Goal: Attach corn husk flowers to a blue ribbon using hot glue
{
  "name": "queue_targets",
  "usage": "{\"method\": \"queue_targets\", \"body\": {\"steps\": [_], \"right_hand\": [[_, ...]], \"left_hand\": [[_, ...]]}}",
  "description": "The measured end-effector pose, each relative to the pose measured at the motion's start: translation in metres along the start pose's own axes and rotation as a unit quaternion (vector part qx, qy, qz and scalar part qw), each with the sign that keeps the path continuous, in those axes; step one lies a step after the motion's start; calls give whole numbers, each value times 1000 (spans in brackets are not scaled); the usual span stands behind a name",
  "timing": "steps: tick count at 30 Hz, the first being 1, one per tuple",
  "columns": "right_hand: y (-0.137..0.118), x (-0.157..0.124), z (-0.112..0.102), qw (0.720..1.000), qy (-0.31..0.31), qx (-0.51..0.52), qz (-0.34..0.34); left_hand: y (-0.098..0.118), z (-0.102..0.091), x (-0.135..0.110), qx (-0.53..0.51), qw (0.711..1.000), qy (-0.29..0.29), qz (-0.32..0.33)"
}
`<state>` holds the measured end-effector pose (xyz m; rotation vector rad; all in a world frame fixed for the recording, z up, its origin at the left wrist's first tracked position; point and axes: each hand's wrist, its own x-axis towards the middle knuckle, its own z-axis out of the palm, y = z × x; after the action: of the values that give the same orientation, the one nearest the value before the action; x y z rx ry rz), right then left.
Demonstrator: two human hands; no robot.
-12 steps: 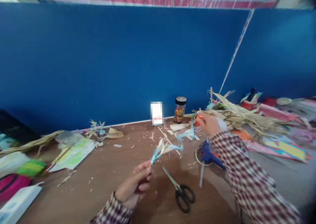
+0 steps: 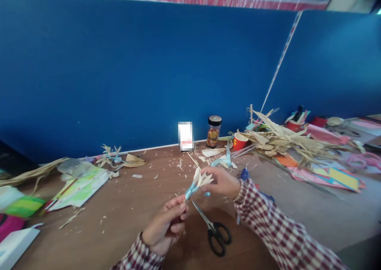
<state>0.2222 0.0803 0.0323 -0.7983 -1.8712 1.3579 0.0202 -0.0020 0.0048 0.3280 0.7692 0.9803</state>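
Observation:
My left hand (image 2: 166, 224) is closed in a pinch on the lower end of a small corn husk flower (image 2: 200, 179) with cream petals. Light blue ribbon (image 2: 190, 191) wraps its base. My right hand (image 2: 222, 182) has its fingers closed at the ribbon's loose part, right beside the petals; the fingertips are partly hidden. Just below both hands, black-handled scissors (image 2: 218, 236) lie on the brown table with their blades slightly apart. Partly behind my right sleeve rests a blue glue gun (image 2: 244, 174).
At the back stand a lidded jar (image 2: 214, 132), a red paper cup (image 2: 239, 142) and a bright white blurred-out object (image 2: 186, 136). Dry corn husks (image 2: 282, 139) pile up on the right. Another husk flower (image 2: 111, 155) and a green printed sheet (image 2: 80, 188) lie left. Scraps litter the table.
My right hand has left the red paper cup, which now stands uncovered, and has come down and left to the flower's ribbon. My left hand keeps its hold.

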Motion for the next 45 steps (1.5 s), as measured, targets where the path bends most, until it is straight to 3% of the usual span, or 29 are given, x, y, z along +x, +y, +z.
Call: {"method": "queue_targets", "body": {"steps": [1, 6, 14, 18, 23, 28, 34, 45], "right_hand": [[4, 0, 13, 999, -33, 12, -7], [18, 2, 44, 999, 15, 39, -31], [33, 3, 52, 995, -19, 95, 37], [39, -2, 58, 995, 23, 74, 59], [36, -9, 67, 989, 46, 135, 44], [28, -11, 76, 971, 86, 216, 47], [31, -6, 85, 954, 156, 243, 86], [45, -3, 83, 943, 200, 245, 104]], "left_hand": [[-1, 1, 0, 1, 1000, 0, -1], [-4, 0, -1, 2, 999, 43, -4], [-7, 0, 3, 13, 997, 69, 28], [-10, -2, 6, 21, 995, 80, 58], [-11, 0, 8, 63, 989, 100, 88], [-15, 4, 13, 87, 974, 150, 148], [-24, 8, 20, 110, 950, 205, 208], [-37, 14, 30, 153, 917, 237, 282]]}}
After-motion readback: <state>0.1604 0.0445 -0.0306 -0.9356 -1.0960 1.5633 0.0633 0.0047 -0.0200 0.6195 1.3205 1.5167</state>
